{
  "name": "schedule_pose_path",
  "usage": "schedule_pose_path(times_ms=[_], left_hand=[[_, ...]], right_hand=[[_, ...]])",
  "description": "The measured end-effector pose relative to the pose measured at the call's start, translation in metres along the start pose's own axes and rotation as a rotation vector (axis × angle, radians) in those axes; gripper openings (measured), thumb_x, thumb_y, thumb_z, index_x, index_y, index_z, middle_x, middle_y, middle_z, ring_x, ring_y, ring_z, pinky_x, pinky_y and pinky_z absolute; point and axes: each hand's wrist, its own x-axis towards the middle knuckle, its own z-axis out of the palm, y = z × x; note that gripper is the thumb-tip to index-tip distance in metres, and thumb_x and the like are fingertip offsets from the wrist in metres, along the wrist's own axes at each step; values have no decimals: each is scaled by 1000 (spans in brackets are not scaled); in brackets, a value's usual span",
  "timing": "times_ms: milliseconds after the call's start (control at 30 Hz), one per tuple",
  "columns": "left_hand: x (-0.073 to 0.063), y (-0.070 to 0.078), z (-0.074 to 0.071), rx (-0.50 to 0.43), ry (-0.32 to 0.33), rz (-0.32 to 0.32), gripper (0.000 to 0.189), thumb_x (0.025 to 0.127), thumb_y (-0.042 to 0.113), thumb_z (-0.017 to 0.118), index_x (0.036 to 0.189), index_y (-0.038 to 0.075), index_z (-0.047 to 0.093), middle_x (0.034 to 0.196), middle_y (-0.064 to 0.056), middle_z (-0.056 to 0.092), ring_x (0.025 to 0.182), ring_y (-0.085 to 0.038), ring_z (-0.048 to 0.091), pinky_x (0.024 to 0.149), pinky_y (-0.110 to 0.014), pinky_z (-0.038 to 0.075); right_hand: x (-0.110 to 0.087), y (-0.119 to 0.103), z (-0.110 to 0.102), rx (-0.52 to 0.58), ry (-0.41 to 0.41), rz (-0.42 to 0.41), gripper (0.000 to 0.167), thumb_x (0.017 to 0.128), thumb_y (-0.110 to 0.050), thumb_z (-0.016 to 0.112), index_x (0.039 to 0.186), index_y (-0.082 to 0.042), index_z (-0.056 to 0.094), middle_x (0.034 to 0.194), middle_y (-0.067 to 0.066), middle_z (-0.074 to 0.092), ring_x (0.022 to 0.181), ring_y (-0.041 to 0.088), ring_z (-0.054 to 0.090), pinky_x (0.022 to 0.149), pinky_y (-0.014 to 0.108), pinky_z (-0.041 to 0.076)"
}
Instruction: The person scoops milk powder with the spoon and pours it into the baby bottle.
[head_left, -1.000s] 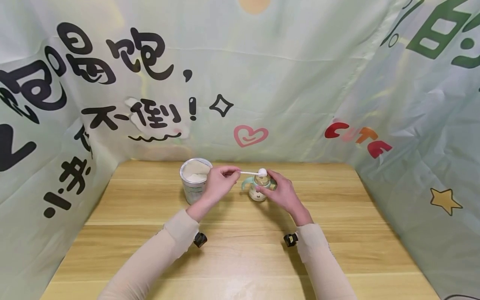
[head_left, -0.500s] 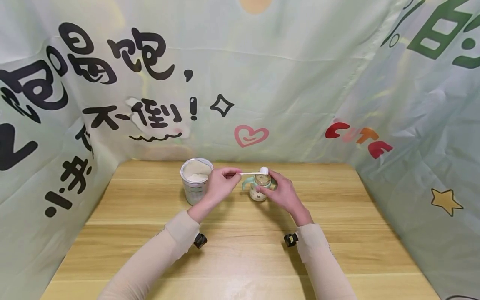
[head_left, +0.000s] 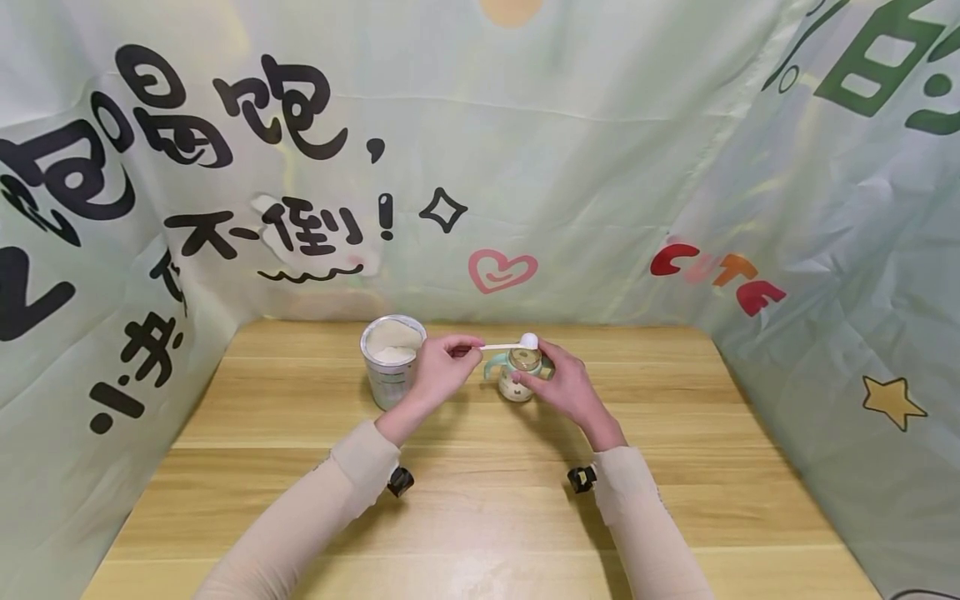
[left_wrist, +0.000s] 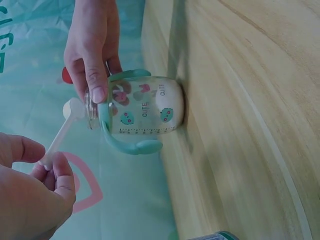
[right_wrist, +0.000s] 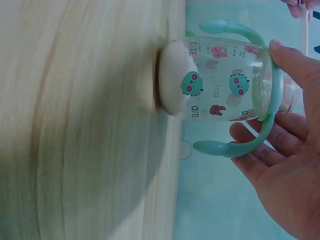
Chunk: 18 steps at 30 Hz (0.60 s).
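Observation:
My left hand [head_left: 438, 371] pinches the handle end of a white measuring scoop [head_left: 501, 347]. In the left wrist view the scoop's bowl [left_wrist: 74, 110] is at the mouth of a clear baby bottle [left_wrist: 140, 107]; whether powder is in it cannot be told. My right hand [head_left: 564, 382] grips the bottle around its neck, thumb on one side and fingers on the other. The bottle stands upright on the table, with mint-green handles [right_wrist: 220, 148] and pale powder [right_wrist: 172, 77] at its bottom. Beside my left hand stands an open can [head_left: 388, 383] of pale powder.
The wooden table [head_left: 480, 517] ends at a pale green printed cloth [head_left: 585, 183] behind and at both sides. The can's peeled-back foil lid [head_left: 393, 335] shows at its rim. Black wrist cameras [head_left: 401, 480] hang under both sleeves.
The scoop's bowl has shifted slightly up and to the right over the bottle's mouth and appears turned. My left hand has moved a little right with it. The bottle and right hand stay in place.

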Motion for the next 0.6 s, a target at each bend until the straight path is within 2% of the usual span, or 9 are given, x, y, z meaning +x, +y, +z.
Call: schedule_pose_path(times_ms=[233,600], left_hand=[[0,0,-1,20,2,-9,21,89,9,69,104,3,83,97,-10,82,81,-7,70,73,-18,55],[0,-1,-1,-23,24,-18,18,92,11,72,105,3,83,96,-11,82,79,-2,67,73,-18,55]], right_hand=[[0,-1,0,1,-4,4,72,93,-38,82,151,-6,55,140,17,66,127,35,63,107,56,51],[-1,-1,0,-4,0,-2,76,93,-38,82,154,-5,51,145,19,63,132,37,61,111,57,50]])
